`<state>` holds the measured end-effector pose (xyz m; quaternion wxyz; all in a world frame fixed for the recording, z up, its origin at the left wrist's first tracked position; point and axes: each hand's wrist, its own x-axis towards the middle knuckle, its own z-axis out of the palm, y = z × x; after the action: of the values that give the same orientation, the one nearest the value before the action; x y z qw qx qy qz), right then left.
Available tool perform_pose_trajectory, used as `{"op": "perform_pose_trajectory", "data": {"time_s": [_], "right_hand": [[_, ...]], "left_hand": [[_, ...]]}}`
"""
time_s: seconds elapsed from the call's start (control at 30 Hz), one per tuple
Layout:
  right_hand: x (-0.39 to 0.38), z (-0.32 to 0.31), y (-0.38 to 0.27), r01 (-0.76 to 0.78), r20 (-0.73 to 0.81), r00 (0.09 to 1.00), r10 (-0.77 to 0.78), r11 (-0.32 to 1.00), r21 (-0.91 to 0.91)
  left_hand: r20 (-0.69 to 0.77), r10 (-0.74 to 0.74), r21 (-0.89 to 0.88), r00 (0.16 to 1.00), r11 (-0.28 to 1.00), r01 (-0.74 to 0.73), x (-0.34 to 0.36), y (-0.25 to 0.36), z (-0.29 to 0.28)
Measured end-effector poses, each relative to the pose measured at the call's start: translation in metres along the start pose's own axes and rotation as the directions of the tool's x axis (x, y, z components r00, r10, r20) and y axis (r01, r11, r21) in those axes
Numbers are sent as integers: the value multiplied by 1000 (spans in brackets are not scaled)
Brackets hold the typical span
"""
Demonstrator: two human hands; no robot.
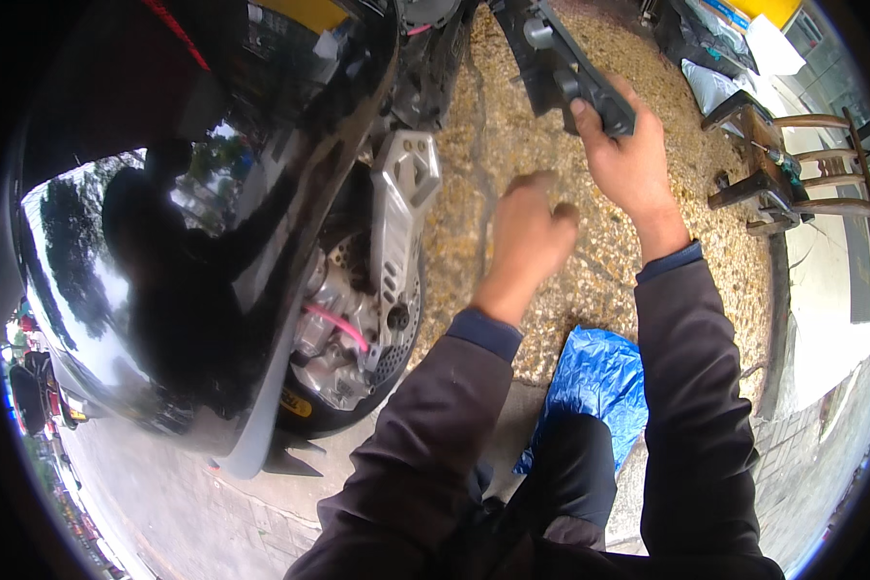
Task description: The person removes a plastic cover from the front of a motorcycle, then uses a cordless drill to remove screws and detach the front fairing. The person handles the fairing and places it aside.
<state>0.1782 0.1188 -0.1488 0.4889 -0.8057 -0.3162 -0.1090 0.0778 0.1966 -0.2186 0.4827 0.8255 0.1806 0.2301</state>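
Observation:
My right hand grips a black plastic panel with round raised parts, held up at the top, right of the vehicle. My left hand is below and left of it, loosely curled and slightly blurred, its thumb apart from the fingers and nothing visible in it. On the left stands a glossy black two-wheeler body. Along its right side are a silver metal bracket, a drilled brake disc, a silver caliper and a pink hose.
A pebbled pavement lies under my hands. A crumpled blue plastic sheet lies by my knee. At the right is a wooden chair with a power drill on it. Bags are piled behind the chair.

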Motion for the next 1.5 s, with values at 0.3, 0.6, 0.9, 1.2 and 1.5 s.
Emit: {"op": "perform_pose_trajectory", "data": {"time_s": [0.3,0.6,0.9,1.2,1.5], "right_hand": [[0,0,-11,-28,14,1000,27,997,76],[-1,-1,-6,17,-3,1000,-16,990,142],[3,-11,7,14,6,1000,-15,986,167],[1,-14,18,20,12,1000,-23,987,161],[-1,-11,22,22,7,1000,-24,984,177]], "left_hand": [[-418,-73,252,905,948,193,26,-15,-74],[-342,-167,489,925,809,327,60,-23,-107],[-65,-319,441,946,841,314,99,-66,-124],[-28,-263,463,964,852,246,103,-78,-126],[8,-327,200,945,926,319,106,-91,-128]]}}
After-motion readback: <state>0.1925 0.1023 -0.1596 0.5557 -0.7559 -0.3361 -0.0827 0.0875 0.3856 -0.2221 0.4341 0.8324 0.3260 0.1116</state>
